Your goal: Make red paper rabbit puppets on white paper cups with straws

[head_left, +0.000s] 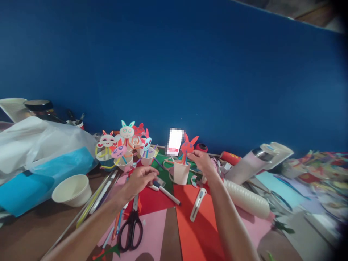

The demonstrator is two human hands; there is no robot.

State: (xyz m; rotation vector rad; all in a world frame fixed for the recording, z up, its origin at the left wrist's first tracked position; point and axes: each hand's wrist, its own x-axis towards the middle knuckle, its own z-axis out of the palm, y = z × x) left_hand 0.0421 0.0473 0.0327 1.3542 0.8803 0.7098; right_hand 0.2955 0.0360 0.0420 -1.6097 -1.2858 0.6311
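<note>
My right hand (200, 160) pinches the edge of a red paper rabbit (187, 146), whose stem goes down into a white paper cup (181, 172). Over the red sheet, my left hand (143, 178) is closed with thumb and fingers together; whatever may be between them is too small to make out. Just beyond its fingertips lies a white marker (169, 194). Black-handled scissors (131, 229) lie below that hand. Between my forearms is a white utility knife (198, 204) on an orange paper sheet (194, 232).
Several animal figures in cups, including a white rabbit (127, 131), stand at the back left. A bowl (72, 190) sits at left. A lit phone (175, 141) leans by the blue wall (174, 65). Stacked cups (246, 198) and a thermos (248, 165) lie at right.
</note>
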